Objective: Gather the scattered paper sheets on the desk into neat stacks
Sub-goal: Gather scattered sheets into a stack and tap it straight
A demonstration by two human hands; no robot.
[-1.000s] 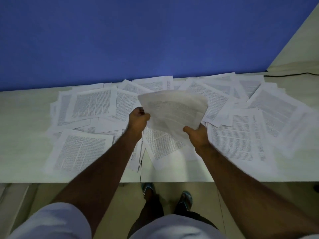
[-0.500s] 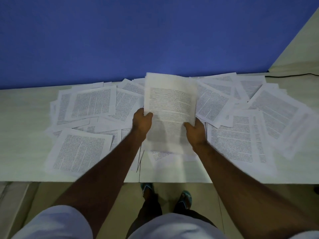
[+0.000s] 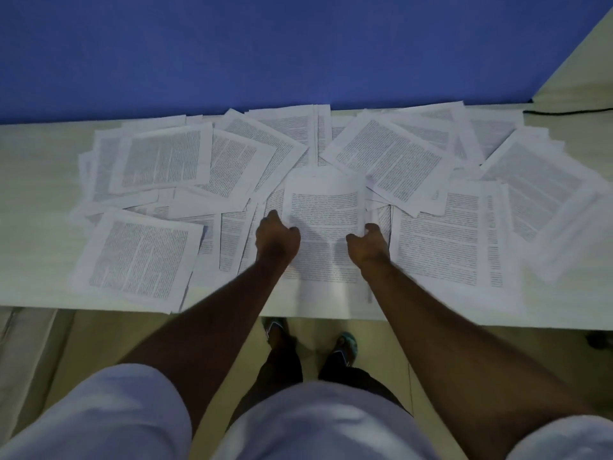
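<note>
Desk: pale tabletop against blue wall, strewn with printed sheets.
Your left hand: grips held stack's left edge.
Your right hand: grips its right edge.
Stack: mid-tabletop, near front edge.

hands: 2 | desk: 1 | paper sheets: dozens, overlapping, can't count exact | shoes: 2

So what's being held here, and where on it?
A small bundle of printed sheets, gripped at its side edges: left hand on the left edge, right hand on the right.
</note>
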